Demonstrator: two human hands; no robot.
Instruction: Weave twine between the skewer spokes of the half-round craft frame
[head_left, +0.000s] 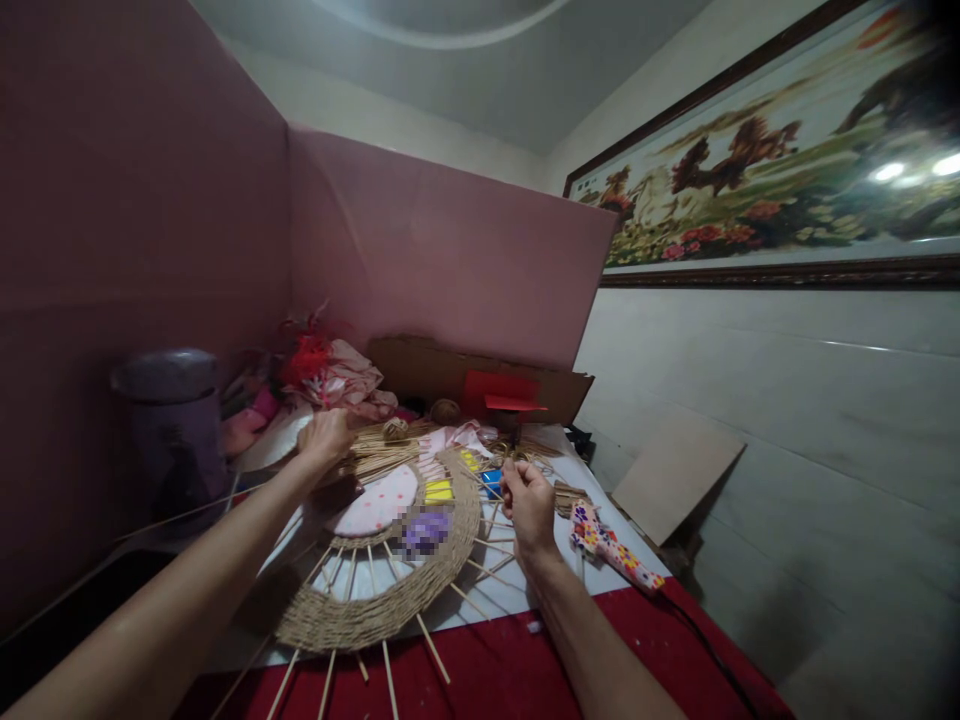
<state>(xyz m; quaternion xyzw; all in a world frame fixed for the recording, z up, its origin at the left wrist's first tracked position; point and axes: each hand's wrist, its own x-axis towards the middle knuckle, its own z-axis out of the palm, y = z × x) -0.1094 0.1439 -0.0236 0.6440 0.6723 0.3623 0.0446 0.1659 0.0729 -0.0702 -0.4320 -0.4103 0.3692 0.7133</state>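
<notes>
A round piece woven of brown twine over thin wooden sticks (450, 560) lies on the table, its stick ends jutting out past the rim. At its middle sits a dotted pinkish-white half disc (379, 503), with a blurred purple patch beside it. My left hand (328, 440) is closed at the far left edge of the weaving, next to a bundle of sticks (382, 450); its fingertips are hidden. Just beyond the right rim, my right hand (531, 500) is closed in a pinch, and what lies between the fingers is too small to make out.
A floral glue gun (611, 550) with a dark cord lies to the right. Behind are twine balls (445, 411), a red paper piece (510, 390) and cardboard (412, 365). Pink cloth (349, 380) and a purple canister (176, 440) stand left, before pink panels.
</notes>
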